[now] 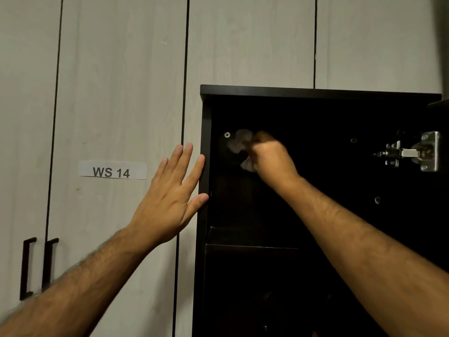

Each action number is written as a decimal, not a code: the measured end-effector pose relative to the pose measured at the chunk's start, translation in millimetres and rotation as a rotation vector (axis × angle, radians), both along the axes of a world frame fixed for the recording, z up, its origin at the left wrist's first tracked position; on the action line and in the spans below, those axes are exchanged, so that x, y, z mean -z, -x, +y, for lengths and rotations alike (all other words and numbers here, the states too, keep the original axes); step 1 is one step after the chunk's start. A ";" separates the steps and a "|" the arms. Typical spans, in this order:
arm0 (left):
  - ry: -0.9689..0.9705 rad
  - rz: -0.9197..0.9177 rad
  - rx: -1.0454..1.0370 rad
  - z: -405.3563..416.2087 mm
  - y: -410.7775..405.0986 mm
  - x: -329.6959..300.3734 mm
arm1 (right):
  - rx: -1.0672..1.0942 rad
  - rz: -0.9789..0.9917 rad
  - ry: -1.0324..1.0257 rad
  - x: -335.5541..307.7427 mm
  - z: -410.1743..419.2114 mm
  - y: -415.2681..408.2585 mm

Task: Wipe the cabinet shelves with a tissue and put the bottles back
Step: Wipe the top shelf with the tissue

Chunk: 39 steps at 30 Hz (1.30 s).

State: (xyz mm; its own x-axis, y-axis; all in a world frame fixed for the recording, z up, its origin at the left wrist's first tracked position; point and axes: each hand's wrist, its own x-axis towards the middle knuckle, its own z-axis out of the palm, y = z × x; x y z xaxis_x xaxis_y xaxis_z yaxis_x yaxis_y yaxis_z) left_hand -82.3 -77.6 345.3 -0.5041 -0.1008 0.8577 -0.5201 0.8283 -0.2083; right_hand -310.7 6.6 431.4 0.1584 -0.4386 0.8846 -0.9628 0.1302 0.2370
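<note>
Right hand (269, 156) is inside the dark cabinet (315, 93), upper compartment, fingers curled tight round a crumpled white tissue (240, 147), which sits at the hand's 9 o'clock, pressed up near the inner left wall just beside a screw head (227, 135). Looks like the wipe is on the upper wall or corner rather than the shelf (252, 237) itself, which lies well below at 6 o'clock from the fist. Left hand (175, 190) is flat, fingers straight and spread, holding nothing; fingertips (200, 161) touch the cabinet's front left edge, probably bracing the carcass so it doesn't shift under wiping pressure. Door hinge (410, 152) at 3 o'clock, so the door is swung open to the right, mostly out of view. No bottles visible; the lower compartment is too dark to tell what's in it. Judgement: wiping in progress, bottle return not started. Pale wardrobe doors behind, label "WS 14" (111, 171) at 9 o'clock of the left hand.
</note>
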 end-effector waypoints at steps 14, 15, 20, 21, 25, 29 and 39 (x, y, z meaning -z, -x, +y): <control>0.051 -0.001 0.023 -9.4 0.5 2.7 | -0.083 -0.278 0.027 19.0 -33.3 -60.6; 0.053 -0.001 0.026 -9.2 0.2 2.4 | -0.072 -0.271 0.028 25.2 -32.5 -61.9; 0.044 -0.012 0.020 -4.7 -2.1 0.5 | -0.074 -0.476 -0.237 69.1 -22.2 -67.0; 0.045 -0.019 0.010 -3.8 -3.6 -0.8 | -0.055 -0.498 -0.304 77.5 -20.8 -68.2; 0.079 -0.063 -0.067 -2.8 -16.2 -14.9 | -0.135 -0.715 -0.502 80.0 -13.2 -66.9; 0.147 -0.125 -0.134 -1.7 -31.8 -44.6 | -0.498 -1.178 -0.492 78.2 -5.4 -67.5; 0.495 -0.239 -0.303 20.9 -44.0 -136.0 | -1.054 -1.184 -0.041 20.0 -9.0 -97.1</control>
State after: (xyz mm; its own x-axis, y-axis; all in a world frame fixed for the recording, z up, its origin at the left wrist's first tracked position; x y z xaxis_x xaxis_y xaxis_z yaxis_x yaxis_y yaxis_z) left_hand -38.3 -56.7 481.3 -0.6990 0.1109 0.7064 -0.6085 0.4267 -0.6691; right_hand -213.6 -2.4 411.4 -0.3472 -0.6079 0.7141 -0.2479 -0.6749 -0.6951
